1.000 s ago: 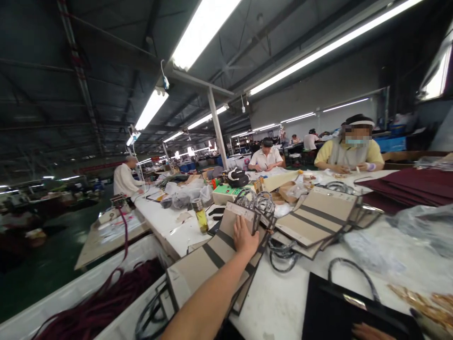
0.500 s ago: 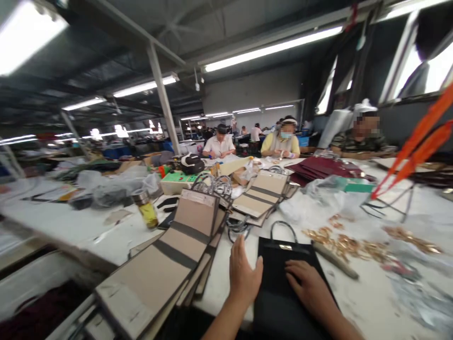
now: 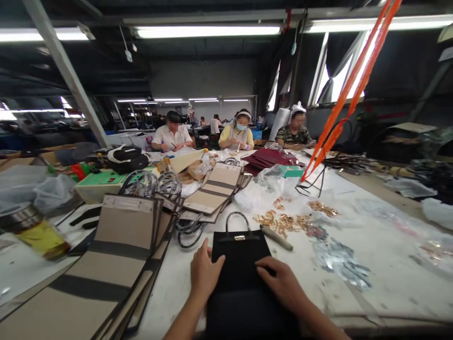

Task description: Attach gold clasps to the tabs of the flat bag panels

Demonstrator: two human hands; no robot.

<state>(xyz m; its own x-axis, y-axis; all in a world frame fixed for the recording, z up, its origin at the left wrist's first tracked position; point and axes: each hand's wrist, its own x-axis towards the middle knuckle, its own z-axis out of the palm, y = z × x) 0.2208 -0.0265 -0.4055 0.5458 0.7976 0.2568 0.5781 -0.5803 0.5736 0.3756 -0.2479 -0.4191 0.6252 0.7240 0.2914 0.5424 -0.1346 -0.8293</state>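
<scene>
A black handbag piece (image 3: 240, 288) lies in front of me, with a looped handle (image 3: 238, 215) at its far end and a small gold-coloured clasp (image 3: 239, 238) below the handle. My left hand (image 3: 205, 271) is at its left edge, fingers stretched and thumb apart, with the thumb tip over the black surface. At the right edge, my right hand (image 3: 281, 281) rests with loosely bent fingers touching the black piece; a gap shows between thumb and fingers. Neither hand grips anything visible. Just beyond the right edge lies a worn stick-like tool (image 3: 276, 237).
Stacked beige panels with dark bands (image 3: 120, 236) fill the left side, near a jar of yellow liquid (image 3: 35, 231). Gold-coloured hardware (image 3: 283, 222) and shiny plastic scraps (image 3: 341, 262) lie to the right. Orange strips (image 3: 348, 94) hang above. Several people sit across the table (image 3: 389, 264).
My view has turned right and levelled, so everything sits further left. My right hand has slid from the black surface toward its right edge. My left hand stays beside the left edge.
</scene>
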